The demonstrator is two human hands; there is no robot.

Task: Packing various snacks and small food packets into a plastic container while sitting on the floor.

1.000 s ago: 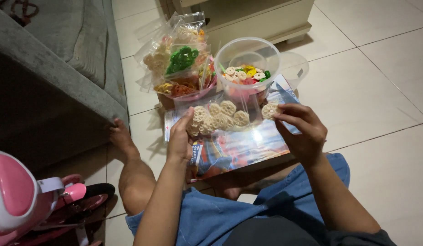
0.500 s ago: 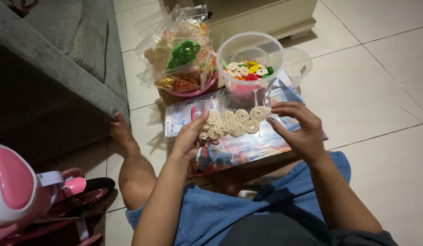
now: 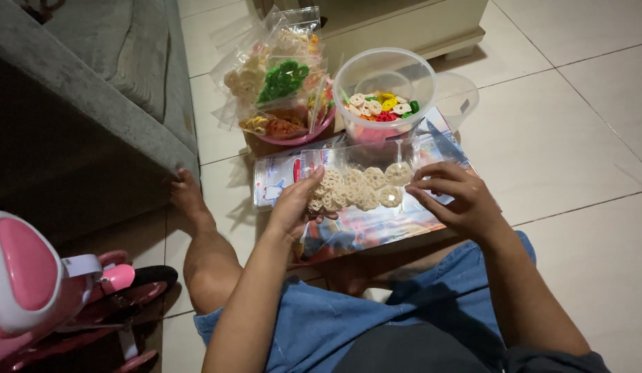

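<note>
Both my hands hold a clear plastic bag [image 3: 362, 162] filled with pale wheel-shaped crackers [image 3: 357, 188], low over a colourful picture board [image 3: 376, 221] on my lap. My left hand [image 3: 293, 207] grips the bag's left end, thumb up along its edge. My right hand [image 3: 459, 200] pinches the bag's right end with the fingertips. Just beyond the bag stands a clear round tub [image 3: 384, 72] holding mixed white, yellow, red and green crackers.
A pink bowl [image 3: 300, 135] stacked with several filled clear bags sits left of the tub. A grey sofa [image 3: 93, 90] runs along the left, a pink ride-on toy [image 3: 44, 290] at lower left, a cream cabinet base [image 3: 404, 27] behind, white floor tiles to the right.
The bag and both hands have come down and toward me, from in front of the tub to just above the picture board. My left thumb now lies on the bag's edge.
</note>
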